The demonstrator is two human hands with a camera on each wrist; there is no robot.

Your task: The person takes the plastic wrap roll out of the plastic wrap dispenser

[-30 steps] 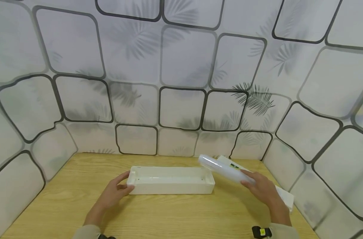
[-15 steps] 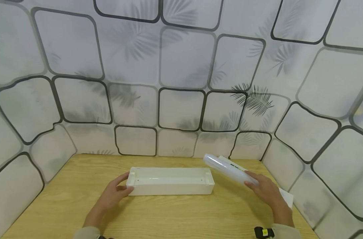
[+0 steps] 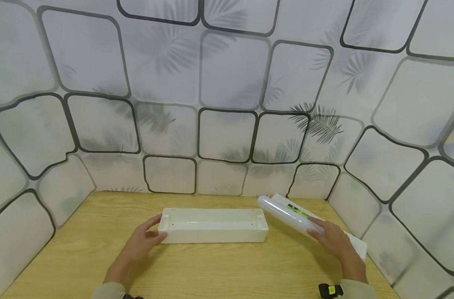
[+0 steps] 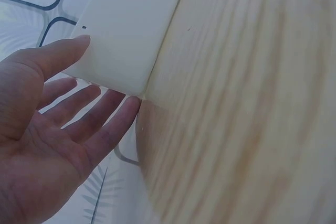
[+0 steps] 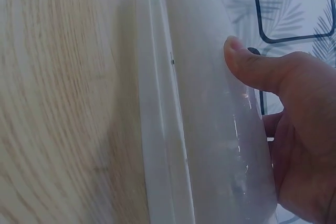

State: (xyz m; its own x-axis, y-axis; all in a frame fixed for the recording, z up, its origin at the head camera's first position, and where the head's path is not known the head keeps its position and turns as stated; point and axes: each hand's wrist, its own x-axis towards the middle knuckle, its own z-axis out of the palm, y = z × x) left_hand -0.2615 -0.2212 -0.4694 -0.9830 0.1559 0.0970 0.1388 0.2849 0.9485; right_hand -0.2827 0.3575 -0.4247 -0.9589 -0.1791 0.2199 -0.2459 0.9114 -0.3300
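Observation:
A long white plastic box [image 3: 213, 236], open at the top, lies lengthwise on the table with nothing seen inside. My left hand [image 3: 140, 240] holds its left end, the thumb at the front corner and the fingers along the end wall. In the left wrist view, the thumb of the left hand [image 4: 58, 124] touches the box's white face [image 4: 126, 30]. A roll of clear plastic film [image 3: 286, 214] is in my right hand [image 3: 335, 240], gripped near its near end and slanting to the far left. The right wrist view shows the roll [image 5: 215, 114] beside the thumb and fingers of the right hand [image 5: 299, 114].
A long white strip-like cover [image 3: 357, 246] with a green label [image 3: 297, 209] lies slanted on the table beneath the roll and right hand. The wooden table [image 3: 212, 270] meets patterned cloth walls [image 3: 227, 137] at the back and sides.
My right hand has carried the film roll a little to the right, away from the box. The left hand and the box stay in place.

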